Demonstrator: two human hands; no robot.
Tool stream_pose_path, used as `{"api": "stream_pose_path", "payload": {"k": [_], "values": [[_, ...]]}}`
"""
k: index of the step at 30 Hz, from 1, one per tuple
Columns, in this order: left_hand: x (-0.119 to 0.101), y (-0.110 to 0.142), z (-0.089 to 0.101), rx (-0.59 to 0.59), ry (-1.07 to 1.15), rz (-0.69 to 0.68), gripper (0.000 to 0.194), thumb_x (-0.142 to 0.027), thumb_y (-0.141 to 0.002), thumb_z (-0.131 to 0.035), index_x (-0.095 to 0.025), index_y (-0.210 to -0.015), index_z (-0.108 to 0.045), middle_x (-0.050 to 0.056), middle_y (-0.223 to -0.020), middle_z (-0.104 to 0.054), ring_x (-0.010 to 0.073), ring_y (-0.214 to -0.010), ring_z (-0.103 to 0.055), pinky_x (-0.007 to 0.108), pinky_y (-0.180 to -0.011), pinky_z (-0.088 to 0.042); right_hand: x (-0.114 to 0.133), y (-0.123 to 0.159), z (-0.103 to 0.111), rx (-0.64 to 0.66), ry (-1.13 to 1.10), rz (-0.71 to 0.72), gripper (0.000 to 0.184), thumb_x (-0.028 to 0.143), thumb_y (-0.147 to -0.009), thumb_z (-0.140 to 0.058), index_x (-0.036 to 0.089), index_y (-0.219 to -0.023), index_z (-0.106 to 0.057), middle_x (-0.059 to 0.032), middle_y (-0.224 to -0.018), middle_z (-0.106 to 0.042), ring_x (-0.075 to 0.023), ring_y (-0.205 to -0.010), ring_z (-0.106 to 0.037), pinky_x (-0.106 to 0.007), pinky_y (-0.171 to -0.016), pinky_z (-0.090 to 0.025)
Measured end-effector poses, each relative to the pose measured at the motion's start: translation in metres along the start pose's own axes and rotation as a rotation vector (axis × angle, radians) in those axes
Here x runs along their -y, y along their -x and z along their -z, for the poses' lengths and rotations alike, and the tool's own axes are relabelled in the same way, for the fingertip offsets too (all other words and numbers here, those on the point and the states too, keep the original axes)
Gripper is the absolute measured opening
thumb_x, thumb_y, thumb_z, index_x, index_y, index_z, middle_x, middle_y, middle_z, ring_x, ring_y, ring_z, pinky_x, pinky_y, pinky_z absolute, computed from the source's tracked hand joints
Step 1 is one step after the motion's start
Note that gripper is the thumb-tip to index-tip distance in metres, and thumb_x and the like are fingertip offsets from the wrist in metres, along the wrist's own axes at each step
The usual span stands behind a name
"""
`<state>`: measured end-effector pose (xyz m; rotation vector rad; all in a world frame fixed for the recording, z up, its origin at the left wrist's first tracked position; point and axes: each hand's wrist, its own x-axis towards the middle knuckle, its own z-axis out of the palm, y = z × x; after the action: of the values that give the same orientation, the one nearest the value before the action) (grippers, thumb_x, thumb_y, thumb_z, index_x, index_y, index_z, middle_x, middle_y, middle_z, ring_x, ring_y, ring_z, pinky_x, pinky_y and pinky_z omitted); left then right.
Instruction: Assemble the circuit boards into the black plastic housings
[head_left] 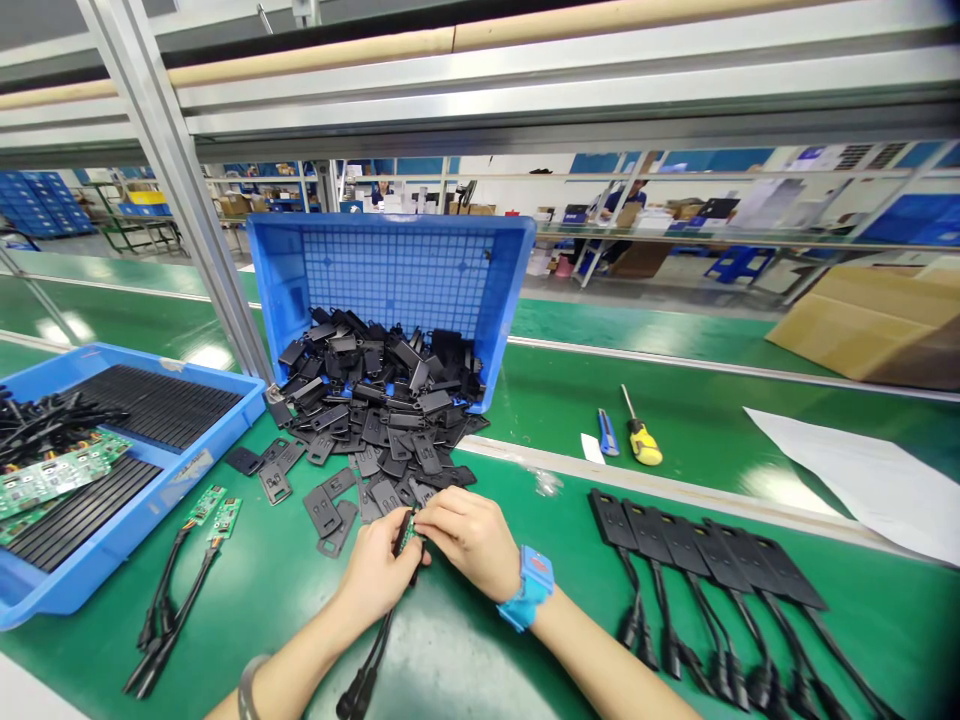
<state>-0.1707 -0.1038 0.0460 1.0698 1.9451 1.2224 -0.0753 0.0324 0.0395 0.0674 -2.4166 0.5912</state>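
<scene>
Between both hands, near the front middle of the bench, is a small green circuit board (409, 533) set against a black plastic casing, partly hidden by fingers. My left hand (377, 563) wraps round the casing's side, its thumb beside the board. My right hand (471, 540), with a blue strap on the wrist, has its fingertips pinched at the board's upper end. Black cables (365, 683) with plug ends hang down toward me. Just beyond the hands lie loose black plastic covers (322, 512). To the left rest two more circuit boards (223, 520) with cables.
A tipped blue crate (512, 300) spills black covers onto the green bench. At left stands a blue tray (225, 425) with boards and black strips. Cased units (720, 555) with cables line the right, below a yellow screwdriver (643, 442), a blue cutter (607, 433) and white paper (832, 475).
</scene>
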Motion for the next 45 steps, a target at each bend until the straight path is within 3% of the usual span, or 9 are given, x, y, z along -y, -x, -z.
{"api": "stream_pose_path", "payload": {"k": [12,16,23,26,30,35,38,41,45], "values": [[0.008,-0.004,-0.001,0.086,0.179,0.121,0.021,-0.03,-0.081,-0.047,-0.017,-0.097,-0.054,0.003,-0.071,-0.065,0.0127,-0.046,-0.055,0.018,-0.035,-0.037,0.005,-0.011,0.014,0.309,0.157,-0.033,0.017,0.021,-0.095,-0.043,0.017,-0.087,-0.058,-0.0052,-0.087,-0.06,-0.0177,-0.081,-0.055,-0.026,-0.069,-0.044],[0.004,-0.007,0.005,0.017,0.378,0.159,0.037,-0.04,-0.082,-0.053,-0.017,-0.111,-0.049,0.004,-0.076,-0.063,0.0131,-0.055,-0.056,0.019,-0.039,-0.04,-0.023,-0.008,0.046,0.433,0.259,-0.388,0.014,0.022,-0.095,-0.044,0.02,-0.092,-0.058,-0.0022,-0.094,-0.063,-0.0129,-0.086,-0.059,-0.021,-0.076,-0.044],[-0.006,-0.002,0.009,-0.011,0.574,0.184,0.046,-0.039,-0.079,-0.063,-0.016,-0.118,-0.05,0.005,-0.084,-0.064,0.013,-0.069,-0.054,0.018,-0.05,-0.041,-0.091,0.019,0.093,0.423,0.587,-0.826,0.013,0.006,-0.084,-0.053,0.006,-0.076,-0.064,-0.0189,-0.081,-0.066,-0.0273,-0.08,-0.065,-0.032,-0.068,-0.044],[-0.004,-0.002,0.007,-0.029,0.626,0.166,0.046,-0.032,-0.075,-0.069,-0.014,-0.115,-0.054,0.007,-0.089,-0.065,0.0127,-0.074,-0.054,0.019,-0.055,-0.042,-0.083,0.007,0.081,0.372,0.577,-0.779,0.017,0.009,-0.086,-0.051,0.009,-0.077,-0.065,-0.0169,-0.085,-0.066,-0.0246,-0.082,-0.065,-0.03,-0.07,-0.044],[-0.002,-0.003,0.006,-0.048,0.668,0.138,0.048,-0.028,-0.073,-0.072,-0.014,-0.116,-0.054,0.007,-0.093,-0.066,0.0126,-0.078,-0.056,0.019,-0.061,-0.044,-0.056,-0.03,0.038,0.305,0.415,-0.584,0.018,0.034,-0.09,-0.056,0.018,-0.091,-0.065,-0.0047,-0.09,-0.066,-0.017,-0.085,-0.063,-0.024,-0.074,-0.045],[-0.002,-0.004,0.006,-0.05,0.64,0.197,0.062,-0.038,-0.075,-0.071,-0.018,-0.125,-0.041,0.011,-0.106,-0.065,0.0141,-0.072,-0.063,0.022,-0.057,-0.048,-0.042,-0.065,-0.011,0.199,0.335,-0.539,0.037,0.043,-0.085,-0.059,0.012,-0.106,-0.06,-0.0124,-0.098,-0.061,-0.0232,-0.087,-0.062,-0.031,-0.073,-0.047],[-0.004,-0.003,0.005,-0.042,0.645,0.197,0.064,-0.04,-0.074,-0.071,-0.018,-0.126,-0.04,0.012,-0.107,-0.065,0.0123,-0.066,-0.062,0.023,-0.056,-0.049,-0.042,-0.07,-0.012,0.154,0.287,-0.541,0.02,0.023,-0.088,-0.051,0.01,-0.101,-0.06,-0.0125,-0.092,-0.061,-0.0224,-0.083,-0.062,-0.031,-0.074,-0.047],[-0.005,-0.002,0.005,-0.004,0.684,0.181,0.064,-0.036,-0.072,-0.074,-0.016,-0.124,-0.043,0.011,-0.101,-0.067,0.0117,-0.067,-0.062,0.023,-0.06,-0.05,-0.038,-0.062,0.002,0.087,0.185,-0.539,0.033,0.014,-0.087,-0.044,0.012,-0.12,-0.05,-0.0054,-0.085,-0.061,-0.0166,-0.074,-0.061,-0.028,-0.072,-0.047],[-0.001,-0.001,0.005,0.057,0.719,0.186,0.062,-0.03,-0.067,-0.079,-0.013,-0.119,-0.05,0.013,-0.1,-0.067,0.0138,-0.072,-0.064,0.024,-0.064,-0.051,-0.021,-0.04,0.021,-0.064,-0.407,-0.581,0.04,0.026,-0.089,-0.046,0.017,-0.127,-0.041,0.003,-0.072,-0.053,-0.0121,-0.057,-0.055,-0.023,-0.051,-0.043]]}}
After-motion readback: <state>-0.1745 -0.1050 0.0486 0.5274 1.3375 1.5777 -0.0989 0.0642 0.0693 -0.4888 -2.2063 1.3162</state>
